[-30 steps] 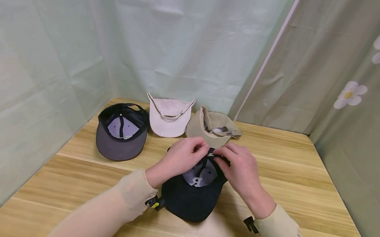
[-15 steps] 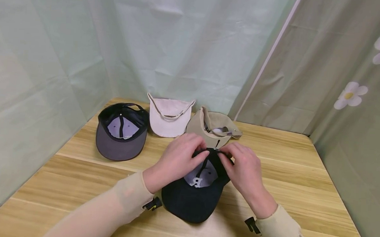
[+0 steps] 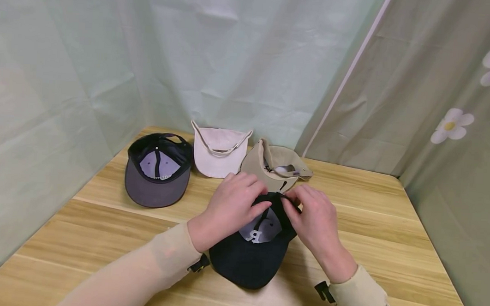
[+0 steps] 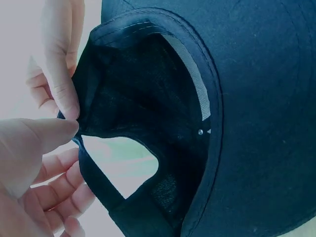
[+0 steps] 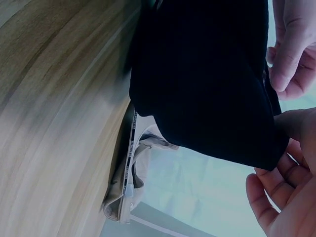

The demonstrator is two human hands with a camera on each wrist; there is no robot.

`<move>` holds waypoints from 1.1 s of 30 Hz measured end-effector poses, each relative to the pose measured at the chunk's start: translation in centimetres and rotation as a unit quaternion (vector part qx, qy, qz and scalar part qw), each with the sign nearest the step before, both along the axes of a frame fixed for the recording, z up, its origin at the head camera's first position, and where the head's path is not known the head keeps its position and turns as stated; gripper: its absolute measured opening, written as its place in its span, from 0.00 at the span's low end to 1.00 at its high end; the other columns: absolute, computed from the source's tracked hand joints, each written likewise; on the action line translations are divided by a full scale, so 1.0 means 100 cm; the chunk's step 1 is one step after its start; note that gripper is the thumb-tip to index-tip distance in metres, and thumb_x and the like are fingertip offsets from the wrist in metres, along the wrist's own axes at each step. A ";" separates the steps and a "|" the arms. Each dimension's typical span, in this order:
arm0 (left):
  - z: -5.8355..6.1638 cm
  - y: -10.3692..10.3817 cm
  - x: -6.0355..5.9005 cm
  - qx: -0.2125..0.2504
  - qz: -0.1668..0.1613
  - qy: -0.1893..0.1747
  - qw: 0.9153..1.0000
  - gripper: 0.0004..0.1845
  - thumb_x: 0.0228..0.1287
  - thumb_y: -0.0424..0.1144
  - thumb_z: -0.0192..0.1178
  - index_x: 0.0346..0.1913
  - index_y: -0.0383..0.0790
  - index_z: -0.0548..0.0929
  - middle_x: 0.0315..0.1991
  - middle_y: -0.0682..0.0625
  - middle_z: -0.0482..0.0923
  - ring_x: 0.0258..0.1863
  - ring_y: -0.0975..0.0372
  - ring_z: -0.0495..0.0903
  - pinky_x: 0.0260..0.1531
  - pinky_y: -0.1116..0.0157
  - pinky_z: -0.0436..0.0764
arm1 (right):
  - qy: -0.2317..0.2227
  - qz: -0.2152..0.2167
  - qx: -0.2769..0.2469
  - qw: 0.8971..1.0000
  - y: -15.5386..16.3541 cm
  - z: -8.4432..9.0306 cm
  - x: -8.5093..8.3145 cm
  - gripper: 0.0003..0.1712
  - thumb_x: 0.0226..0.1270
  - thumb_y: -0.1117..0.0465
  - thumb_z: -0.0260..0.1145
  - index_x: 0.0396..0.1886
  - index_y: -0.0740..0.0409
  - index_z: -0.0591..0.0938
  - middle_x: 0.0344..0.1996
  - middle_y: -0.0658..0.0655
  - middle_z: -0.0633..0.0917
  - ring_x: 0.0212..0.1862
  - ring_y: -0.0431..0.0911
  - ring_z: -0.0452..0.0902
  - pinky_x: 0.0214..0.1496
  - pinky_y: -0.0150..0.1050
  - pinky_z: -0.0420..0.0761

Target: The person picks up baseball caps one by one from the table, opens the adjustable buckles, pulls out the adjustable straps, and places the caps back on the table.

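Observation:
A black baseball cap lies upturned before me, brim toward me, a pale letter showing inside its crown. At its far rim my left hand pinches the back strap between thumb and fingers; the left wrist view shows this beside the oval back opening. My right hand pinches the same rim just to the right, with thumb tip against the edge in the right wrist view. A thin dark strap end with a small metal bit at its base sticks up between the hands. The fingers partly hide the fastening.
Behind stand a dark grey cap on the left, a white cap in the middle and a beige cap, close beyond the hands. All lie on a wooden table. Pale curtains hang behind it.
My hands have drawn slightly apart at the rim, and the left thumb has straightened. The metal fastening has tilted up, and the thin strap end now sticks up. The other caps stay put.

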State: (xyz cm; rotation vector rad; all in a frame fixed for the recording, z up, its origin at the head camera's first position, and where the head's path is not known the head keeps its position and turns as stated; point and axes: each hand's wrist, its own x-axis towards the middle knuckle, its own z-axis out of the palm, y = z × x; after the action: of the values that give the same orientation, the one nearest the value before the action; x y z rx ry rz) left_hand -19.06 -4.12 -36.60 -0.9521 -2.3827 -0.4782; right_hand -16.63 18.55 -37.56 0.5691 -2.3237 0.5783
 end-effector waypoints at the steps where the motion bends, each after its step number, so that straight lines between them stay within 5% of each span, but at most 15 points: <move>1: 0.000 0.000 0.000 -0.004 0.000 0.007 1.000 0.12 0.69 0.47 0.80 0.45 0.46 0.89 0.41 0.52 0.85 0.43 0.55 0.82 0.41 0.56 0.76 | 0.000 0.000 0.000 1.000 0.000 0.000 0.000 0.12 0.65 0.65 0.83 0.34 0.51 0.85 0.30 0.47 0.84 0.32 0.51 0.82 0.40 0.48 0.80; 17: -0.004 0.007 -0.003 -0.021 0.002 0.066 0.998 0.08 0.75 0.44 0.73 0.38 0.46 0.86 0.37 0.51 0.82 0.38 0.53 0.79 0.37 0.56 0.74 | 0.004 0.005 0.004 1.000 -0.001 -0.002 0.000 0.13 0.64 0.66 0.84 0.34 0.50 0.85 0.31 0.47 0.86 0.30 0.47 0.80 0.39 0.47 0.81; 33: -0.003 0.009 -0.003 -0.027 -0.001 0.070 0.997 0.09 0.72 0.40 0.74 0.34 0.46 0.85 0.33 0.52 0.79 0.33 0.54 0.77 0.33 0.58 0.71 | 0.006 -0.004 0.007 1.000 0.000 -0.003 -0.001 0.13 0.63 0.65 0.83 0.33 0.51 0.84 0.29 0.47 0.84 0.29 0.45 0.77 0.38 0.47 0.80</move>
State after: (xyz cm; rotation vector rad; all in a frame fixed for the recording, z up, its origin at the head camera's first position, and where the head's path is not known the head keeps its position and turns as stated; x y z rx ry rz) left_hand -19.33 -3.23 -36.94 -0.9801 -2.2781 -0.3374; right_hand -16.75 18.59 -37.88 0.5687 -2.3203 0.5530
